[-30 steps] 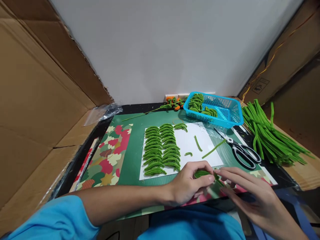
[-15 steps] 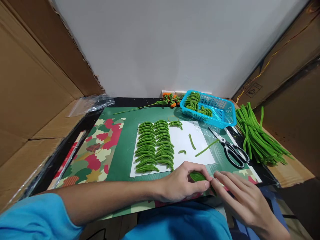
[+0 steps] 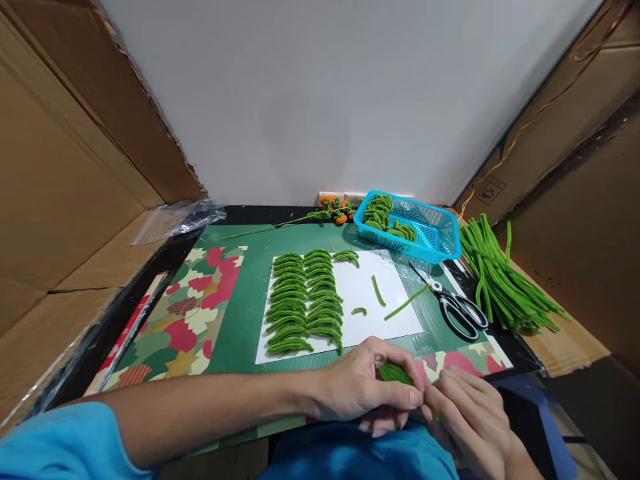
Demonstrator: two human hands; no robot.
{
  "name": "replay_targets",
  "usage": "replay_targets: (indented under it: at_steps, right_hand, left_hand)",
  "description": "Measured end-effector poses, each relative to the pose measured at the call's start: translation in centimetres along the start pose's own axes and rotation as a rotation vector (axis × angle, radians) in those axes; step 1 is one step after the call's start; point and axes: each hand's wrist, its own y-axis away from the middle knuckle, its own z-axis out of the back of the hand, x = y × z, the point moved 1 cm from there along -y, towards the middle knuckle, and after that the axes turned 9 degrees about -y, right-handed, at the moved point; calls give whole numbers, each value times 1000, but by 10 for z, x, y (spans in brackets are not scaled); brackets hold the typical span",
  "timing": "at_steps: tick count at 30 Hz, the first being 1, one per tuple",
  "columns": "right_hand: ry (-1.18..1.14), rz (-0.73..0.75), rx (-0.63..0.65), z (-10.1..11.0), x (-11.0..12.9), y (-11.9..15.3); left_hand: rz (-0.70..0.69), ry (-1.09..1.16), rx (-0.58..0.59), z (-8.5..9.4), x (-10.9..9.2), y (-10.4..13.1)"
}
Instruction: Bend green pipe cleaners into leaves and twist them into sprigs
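Note:
My left hand [image 3: 377, 383] is closed around a green pipe-cleaner leaf [image 3: 394, 374], whose fuzzy body shows between thumb and forefinger. Beside it, my right hand [image 3: 473, 413] has its fingers curled in a pinch, and a bit of green shows under the fingertips at the leaf's end. Just beyond the hands lies a white sheet [image 3: 367, 333]. Two columns of curved green pipe-cleaner pieces [image 3: 287, 303] rest on it, along with a few loose cut bits [image 3: 378, 291].
Black-handled scissors [image 3: 463, 317] lie right of the sheet, beside a bundle of green pipe cleaners [image 3: 505, 283]. A blue basket [image 3: 435, 250] at the back holds green leaves. Orange pipe-cleaner flowers [image 3: 341, 210] lie left of it. Cardboard walls [image 3: 75, 133] flank the table.
My right hand has curled its straighter fingers into a tighter pinch and turned at the leaf's end. My left hand keeps its hold. The whole view has shifted slightly.

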Motion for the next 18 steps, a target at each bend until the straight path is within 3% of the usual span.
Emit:
replay_targets:
  at_steps: [7, 14, 18]
  right_hand:
    - [-135, -140, -237, -18, 4, 6]
    - [-130, -145, -208, -22, -12, 7]
    - [-70, -143, -301, -25, -9, 1]
  left_hand:
    - [-58, -34, -47, -3, -5, 2]
    - [-105, -149, -118, 0, -9, 0]
    - [-116, -240, -156, -3, -7, 2]
